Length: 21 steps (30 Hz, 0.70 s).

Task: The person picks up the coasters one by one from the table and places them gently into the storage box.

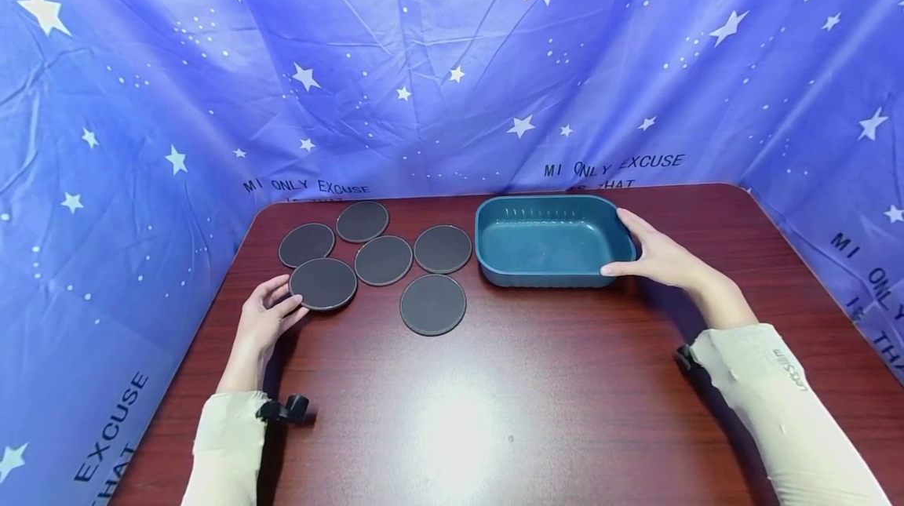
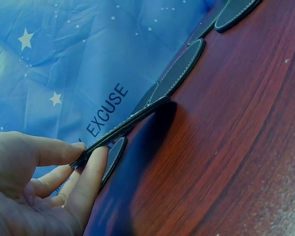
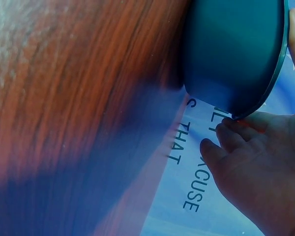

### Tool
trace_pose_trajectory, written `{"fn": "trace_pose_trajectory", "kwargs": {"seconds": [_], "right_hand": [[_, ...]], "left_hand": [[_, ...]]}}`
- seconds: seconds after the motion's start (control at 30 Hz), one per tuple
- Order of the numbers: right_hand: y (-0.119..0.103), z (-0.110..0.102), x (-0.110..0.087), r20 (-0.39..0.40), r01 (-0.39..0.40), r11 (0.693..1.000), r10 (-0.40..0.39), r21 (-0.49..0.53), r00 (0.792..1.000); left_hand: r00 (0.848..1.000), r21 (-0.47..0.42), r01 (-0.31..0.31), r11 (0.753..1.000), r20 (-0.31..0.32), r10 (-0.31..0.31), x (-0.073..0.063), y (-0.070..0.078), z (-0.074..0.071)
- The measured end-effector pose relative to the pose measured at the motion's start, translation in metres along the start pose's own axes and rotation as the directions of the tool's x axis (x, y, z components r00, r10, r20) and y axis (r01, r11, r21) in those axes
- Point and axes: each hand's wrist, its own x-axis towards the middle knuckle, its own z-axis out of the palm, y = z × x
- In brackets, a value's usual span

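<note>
My left hand (image 1: 261, 318) pinches a round black coaster (image 1: 323, 284) by its near-left edge, thumb on one face and fingers on the other. In the left wrist view this coaster (image 2: 123, 127) is tilted and raised off the table, casting a shadow below it. Several more black coasters with pale stitched rims, among them one nearest the front (image 1: 433, 304), lie flat beside it. My right hand (image 1: 660, 255) holds the right end of a teal rectangular basin (image 1: 554, 279), its thumb and fingers spread along the rim. The basin's inside shows no contents.
The dark red wooden table (image 1: 565, 380) reflects a bright glare near its front. A blue star-printed cloth (image 1: 438, 59) hangs close behind and along both sides. Black straps with small devices (image 1: 286, 409) sit at the wrists.
</note>
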Motion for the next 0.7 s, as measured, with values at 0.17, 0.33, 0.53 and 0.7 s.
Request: {"fn": "trace_pose_trajectory", "kwargs": {"seconds": [0.17,0.33,0.53,0.7], "right_hand": [[0.000,0.000,0.001,-0.004,0.008,1.000,-0.008,0.006,1.000],[0.000,0.000,0.001,-0.006,0.009,1.000,-0.009,0.013,1.000],[0.000,0.000,0.001,-0.004,0.003,1.000,-0.003,0.004,1.000],[0.001,0.001,0.000,-0.004,-0.002,1.000,0.002,0.002,1.000]], "left_hand": [[1.000,-0.029,-0.010,1.000,0.014,0.010,0.001,0.000,-0.001],[0.999,-0.068,-0.037,0.997,0.034,0.039,0.000,0.003,0.000],[0.998,-0.082,-0.036,0.996,0.056,0.041,-0.001,0.009,0.005],[0.998,-0.065,-0.018,0.998,0.064,0.022,-0.001,0.014,0.011]]}}
